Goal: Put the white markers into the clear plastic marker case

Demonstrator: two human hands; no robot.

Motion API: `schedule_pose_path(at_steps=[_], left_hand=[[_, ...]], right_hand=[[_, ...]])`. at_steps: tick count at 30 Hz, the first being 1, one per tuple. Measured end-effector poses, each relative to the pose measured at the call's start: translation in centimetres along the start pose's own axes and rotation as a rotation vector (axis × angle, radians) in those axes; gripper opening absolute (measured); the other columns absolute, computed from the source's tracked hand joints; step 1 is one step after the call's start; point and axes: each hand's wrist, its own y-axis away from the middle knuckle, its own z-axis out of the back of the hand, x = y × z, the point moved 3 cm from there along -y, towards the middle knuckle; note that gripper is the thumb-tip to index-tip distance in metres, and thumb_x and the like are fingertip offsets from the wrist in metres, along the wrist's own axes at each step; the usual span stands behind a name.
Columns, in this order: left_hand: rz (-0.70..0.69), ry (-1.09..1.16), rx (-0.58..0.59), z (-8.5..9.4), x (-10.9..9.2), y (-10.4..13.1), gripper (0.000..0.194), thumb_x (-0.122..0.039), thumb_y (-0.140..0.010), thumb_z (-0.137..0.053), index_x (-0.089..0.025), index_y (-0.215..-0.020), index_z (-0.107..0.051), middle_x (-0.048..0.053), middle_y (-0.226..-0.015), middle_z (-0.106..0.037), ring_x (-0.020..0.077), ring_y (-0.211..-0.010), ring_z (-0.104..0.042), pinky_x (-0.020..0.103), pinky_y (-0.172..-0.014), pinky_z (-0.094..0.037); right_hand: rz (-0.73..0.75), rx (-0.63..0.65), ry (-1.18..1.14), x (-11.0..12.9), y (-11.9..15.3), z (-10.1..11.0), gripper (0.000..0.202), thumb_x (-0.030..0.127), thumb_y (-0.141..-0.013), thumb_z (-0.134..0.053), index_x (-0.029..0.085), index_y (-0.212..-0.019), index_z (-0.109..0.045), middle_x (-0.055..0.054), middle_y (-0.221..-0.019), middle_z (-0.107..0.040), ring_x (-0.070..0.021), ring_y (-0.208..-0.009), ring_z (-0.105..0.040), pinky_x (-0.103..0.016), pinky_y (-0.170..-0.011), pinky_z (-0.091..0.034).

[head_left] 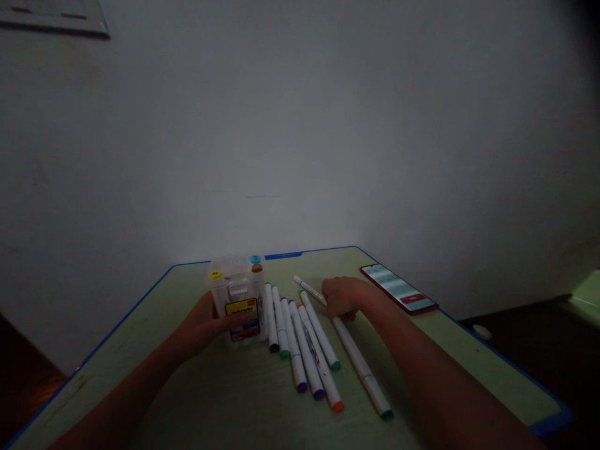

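My left hand is wrapped round a clear plastic marker box, its thumb across the yellow and black label. The box stands upright on the table, with a few markers inside showing yellow, blue and brown ends. Over on the right, my right hand is closed on a white marker whose far end sticks out to the left. Another white marker with a dark teal end lies just below that hand. Between my hands several white markers lie side by side, with black, green, purple and orange ends.
A phone with a red edge and lit screen lies at the table's right side. The pale table has a blue rim and stands against a grey wall. A small round white object is beyond the right edge.
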Motion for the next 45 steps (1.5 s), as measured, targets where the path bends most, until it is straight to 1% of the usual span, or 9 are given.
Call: schedule_pose_path(at_steps=[2,8,11,16,23,29,37,41,45], left_hand=[[-0.007,0.003,0.005,0.0,-0.2,0.1,0.051,-0.034,-0.063,-0.066,-0.016,-0.109,-0.054,0.007,-0.104,-0.063,0.0189,-0.086,-0.061,0.032,-0.079,-0.050],[-0.006,0.009,-0.001,-0.1,-0.2,0.1,0.051,-0.034,-0.065,-0.065,-0.015,-0.111,-0.053,0.008,-0.105,-0.062,0.0176,-0.085,-0.061,0.030,-0.079,-0.050],[0.008,0.023,-0.016,0.0,0.0,0.1,0.052,-0.036,-0.062,-0.067,-0.013,-0.107,-0.054,0.009,-0.099,-0.064,0.0196,-0.083,-0.061,0.030,-0.074,-0.051],[0.014,0.057,-0.015,0.1,0.4,0.1,0.052,-0.033,-0.060,-0.069,-0.014,-0.106,-0.054,0.009,-0.099,-0.064,0.0204,-0.086,-0.061,0.030,-0.073,-0.051],[0.001,0.070,0.029,0.0,0.2,0.1,0.051,-0.031,-0.062,-0.067,-0.013,-0.107,-0.053,0.009,-0.102,-0.063,0.0188,-0.087,-0.061,0.030,-0.078,-0.050],[-0.003,0.049,0.026,0.0,0.1,0.1,0.051,-0.033,-0.063,-0.067,-0.012,-0.108,-0.053,0.009,-0.102,-0.063,0.0187,-0.085,-0.061,0.030,-0.077,-0.051],[-0.006,0.083,0.034,-0.1,0.1,0.0,0.052,-0.033,-0.064,-0.067,-0.012,-0.108,-0.052,0.009,-0.104,-0.062,0.0188,-0.089,-0.061,0.031,-0.081,-0.050],[-0.002,0.082,0.027,-0.1,0.2,0.2,0.052,-0.034,-0.063,-0.067,-0.011,-0.108,-0.052,0.009,-0.104,-0.062,0.0186,-0.088,-0.061,0.031,-0.079,-0.050],[0.000,0.073,0.018,-0.1,0.2,0.2,0.052,-0.032,-0.062,-0.069,-0.011,-0.106,-0.053,0.009,-0.101,-0.063,0.0174,-0.085,-0.062,0.029,-0.078,-0.051]], right_hand=[[0.024,-0.051,0.010,0.3,-0.7,-0.4,0.017,0.017,-0.059,-0.053,0.012,-0.072,-0.063,-0.010,-0.062,-0.067,-0.0207,-0.052,-0.062,-0.030,-0.051,-0.046],[0.043,-0.438,0.042,0.7,-2.0,0.4,0.020,0.024,-0.070,-0.048,0.015,-0.081,-0.063,-0.015,-0.091,-0.066,-0.0265,-0.084,-0.063,-0.033,-0.065,-0.045],[0.019,-0.413,0.008,0.1,-1.8,0.6,0.019,0.028,-0.071,-0.050,0.016,-0.078,-0.064,-0.013,-0.087,-0.067,-0.0246,-0.080,-0.063,-0.031,-0.064,-0.044],[0.035,-0.196,-0.058,-0.1,-1.9,-0.3,0.016,0.025,-0.066,-0.053,0.015,-0.072,-0.064,-0.010,-0.070,-0.067,-0.0198,-0.062,-0.062,-0.026,-0.053,-0.042],[0.023,-0.450,-0.040,0.2,-2.6,0.1,0.021,0.029,-0.072,-0.047,0.018,-0.079,-0.064,-0.010,-0.084,-0.067,-0.0217,-0.077,-0.062,-0.027,-0.059,-0.039],[0.011,-0.347,-0.052,0.3,-3.0,-0.7,0.022,0.032,-0.068,-0.053,0.017,-0.078,-0.064,-0.012,-0.084,-0.067,-0.0231,-0.075,-0.062,-0.028,-0.057,-0.040],[-0.048,-0.471,-0.011,0.9,-2.2,0.0,0.026,0.036,-0.072,-0.049,0.017,-0.082,-0.063,-0.012,-0.087,-0.067,-0.0254,-0.081,-0.063,-0.031,-0.062,-0.043],[0.008,-0.385,0.001,1.6,-1.8,-0.2,0.029,0.042,-0.066,-0.056,0.017,-0.080,-0.065,-0.012,-0.085,-0.068,-0.0250,-0.077,-0.063,-0.031,-0.060,-0.043],[-0.001,-0.397,0.028,2.1,-2.0,-0.6,0.024,0.032,-0.069,-0.052,0.016,-0.081,-0.065,-0.013,-0.087,-0.068,-0.0251,-0.079,-0.063,-0.031,-0.060,-0.044]])
